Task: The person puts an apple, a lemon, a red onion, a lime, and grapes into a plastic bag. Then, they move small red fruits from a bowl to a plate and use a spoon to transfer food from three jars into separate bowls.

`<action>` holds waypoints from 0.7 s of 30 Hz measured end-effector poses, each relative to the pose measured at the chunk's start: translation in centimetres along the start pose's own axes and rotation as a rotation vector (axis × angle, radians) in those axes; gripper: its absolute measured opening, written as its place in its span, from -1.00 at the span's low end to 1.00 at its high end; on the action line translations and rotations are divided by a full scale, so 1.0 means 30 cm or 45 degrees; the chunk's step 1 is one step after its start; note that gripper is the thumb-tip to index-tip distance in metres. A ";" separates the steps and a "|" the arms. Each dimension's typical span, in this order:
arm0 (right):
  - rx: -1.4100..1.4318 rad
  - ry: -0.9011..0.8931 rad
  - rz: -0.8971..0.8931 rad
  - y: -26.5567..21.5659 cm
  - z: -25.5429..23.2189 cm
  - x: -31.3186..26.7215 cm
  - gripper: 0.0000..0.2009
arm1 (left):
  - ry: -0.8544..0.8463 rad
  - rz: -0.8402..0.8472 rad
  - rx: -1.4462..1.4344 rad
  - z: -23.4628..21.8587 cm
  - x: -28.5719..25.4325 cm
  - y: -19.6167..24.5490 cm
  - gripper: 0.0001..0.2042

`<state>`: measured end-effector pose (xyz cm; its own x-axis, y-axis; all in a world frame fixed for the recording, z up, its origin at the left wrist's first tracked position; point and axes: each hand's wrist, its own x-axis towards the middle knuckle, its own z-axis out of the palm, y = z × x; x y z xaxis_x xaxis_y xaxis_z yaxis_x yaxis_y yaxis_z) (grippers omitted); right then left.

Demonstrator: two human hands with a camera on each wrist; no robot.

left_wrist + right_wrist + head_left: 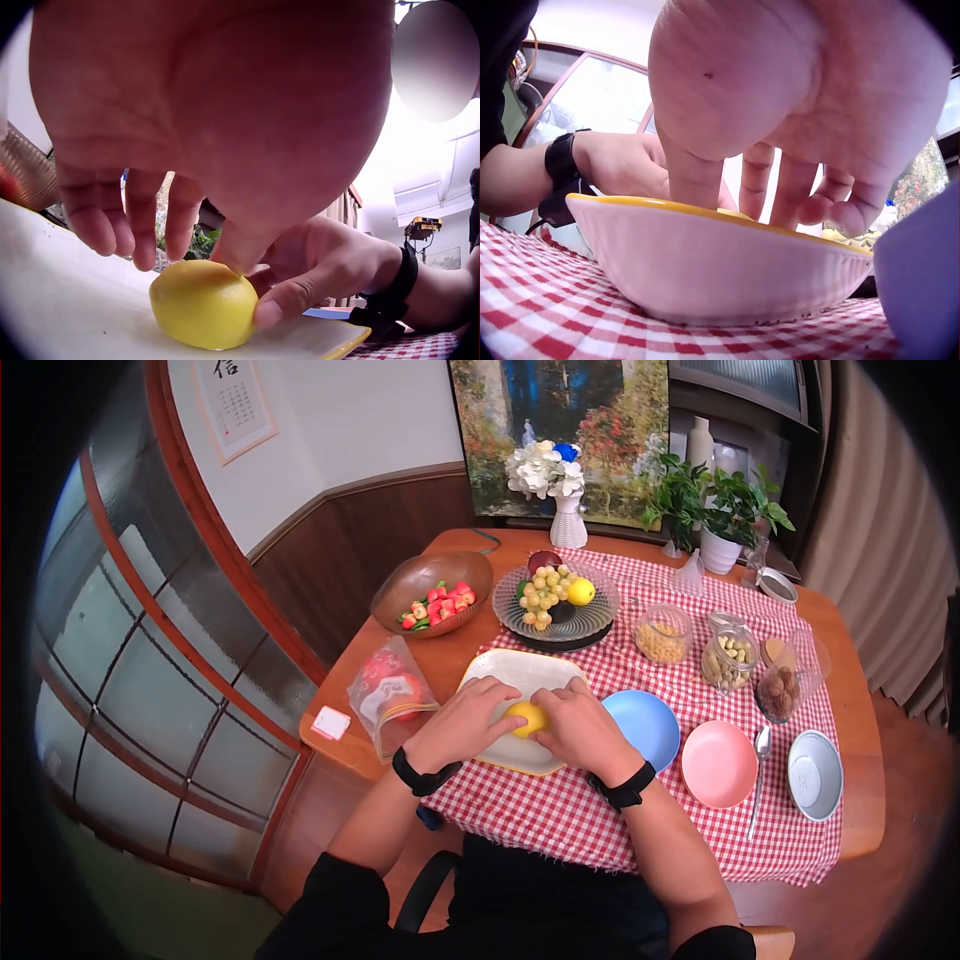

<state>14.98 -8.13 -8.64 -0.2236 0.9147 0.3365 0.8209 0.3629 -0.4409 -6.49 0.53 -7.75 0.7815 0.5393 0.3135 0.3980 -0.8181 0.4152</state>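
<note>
A yellow lemon (525,718) is low inside a white dish with a yellow rim (520,665), between both hands. My left hand (465,718) holds it from the left; in the left wrist view its thumb presses the top of the lemon (202,307), with the other fingers hanging behind. From the other side my right hand (588,728) grips the lemon, thumb on its near side and fingers beyond. In the right wrist view, the dish wall (720,262) hides the fingertips and most of the lemon.
Right of the dish are a blue plate (642,728), pink plate (718,765), spoon (760,780) and pale blue bowl (815,778). A plastic bag (390,685) lies left. Behind stand a brown bowl (405,585), a glass fruit dish (590,615) and several jars, including one of nuts (730,658).
</note>
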 end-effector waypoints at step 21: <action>0.057 0.125 -0.169 0.010 0.009 0.002 -0.64 | -0.123 -0.108 -0.074 0.000 0.009 0.010 -0.57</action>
<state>15.08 -7.92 -8.99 -0.2745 0.8372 0.4730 0.7628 0.4890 -0.4230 -6.15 0.43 -7.52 0.7902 0.5819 0.1924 0.4383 -0.7559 0.4864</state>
